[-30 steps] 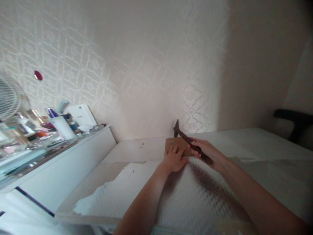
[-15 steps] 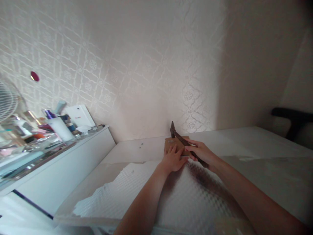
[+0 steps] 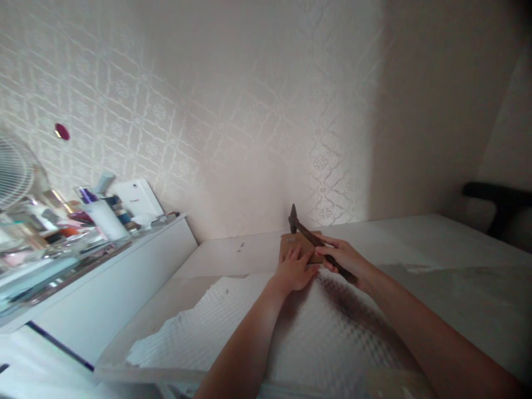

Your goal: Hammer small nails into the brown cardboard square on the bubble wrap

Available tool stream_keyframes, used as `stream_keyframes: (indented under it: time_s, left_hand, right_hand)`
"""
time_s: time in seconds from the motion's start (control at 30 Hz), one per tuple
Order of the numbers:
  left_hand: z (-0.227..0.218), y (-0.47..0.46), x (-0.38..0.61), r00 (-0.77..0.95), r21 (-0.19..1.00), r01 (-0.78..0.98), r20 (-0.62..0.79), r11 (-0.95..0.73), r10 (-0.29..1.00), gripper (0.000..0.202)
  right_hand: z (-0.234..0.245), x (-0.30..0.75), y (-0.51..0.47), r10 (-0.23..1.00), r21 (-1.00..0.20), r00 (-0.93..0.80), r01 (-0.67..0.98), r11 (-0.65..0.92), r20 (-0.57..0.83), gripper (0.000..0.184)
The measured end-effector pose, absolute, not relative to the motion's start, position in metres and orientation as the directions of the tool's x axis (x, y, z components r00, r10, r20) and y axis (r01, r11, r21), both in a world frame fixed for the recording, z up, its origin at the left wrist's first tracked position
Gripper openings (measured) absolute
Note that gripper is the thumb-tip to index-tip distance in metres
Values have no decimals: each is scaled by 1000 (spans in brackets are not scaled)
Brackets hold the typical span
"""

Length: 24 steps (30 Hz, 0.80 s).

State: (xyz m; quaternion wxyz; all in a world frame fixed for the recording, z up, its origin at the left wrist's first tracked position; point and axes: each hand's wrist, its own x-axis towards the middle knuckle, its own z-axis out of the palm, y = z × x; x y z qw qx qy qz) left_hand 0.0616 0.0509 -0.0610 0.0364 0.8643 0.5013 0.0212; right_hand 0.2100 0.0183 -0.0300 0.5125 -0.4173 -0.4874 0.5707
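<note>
My right hand [image 3: 344, 260] is closed round the handle of a small dark hammer [image 3: 307, 235], whose head is raised a little above a flat brown board [image 3: 291, 243] near the wall. My left hand [image 3: 294, 270] lies on the near edge of that board with its fingers stretched flat. Both forearms reach over a white textured sheet [image 3: 233, 327] spread on the pale table [image 3: 436, 244].
A white shelf [image 3: 103, 266] at the left carries several bottles, tubes and a white box [image 3: 137, 197]. A fan [image 3: 16, 172] stands at the far left. A dark chair arm [image 3: 499, 197] shows at the right. The patterned wall rises just behind the board.
The hammer head has come down slightly and shifted left toward the board. My left hand has stayed on the board.
</note>
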Motion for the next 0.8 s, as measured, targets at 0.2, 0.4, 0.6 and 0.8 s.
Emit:
stream_keyframes:
  time_s: [0.2, 0.4, 0.6, 0.8]
  left_hand:
    - [-63, 54, 60, 485, 78, 870, 35, -487, 874, 62]
    - [-65, 56, 58, 479, 78, 873, 53, -482, 876, 61]
    - [-65, 56, 59, 465, 85, 880, 35, -466, 884, 62]
    - [-64, 54, 59, 471, 79, 877, 48, -474, 881, 64]
  right_hand:
    - [-33, 210, 21, 991, -990, -131, -141, -27, -8, 53]
    - [-33, 207, 21, 991, -988, -133, -152, -18, 3, 56]
    - [-32, 205, 21, 995, -985, -105, -173, -14, 4, 56]
    - [-29, 206, 20, 995, -978, -101, -208, -29, -9, 54]
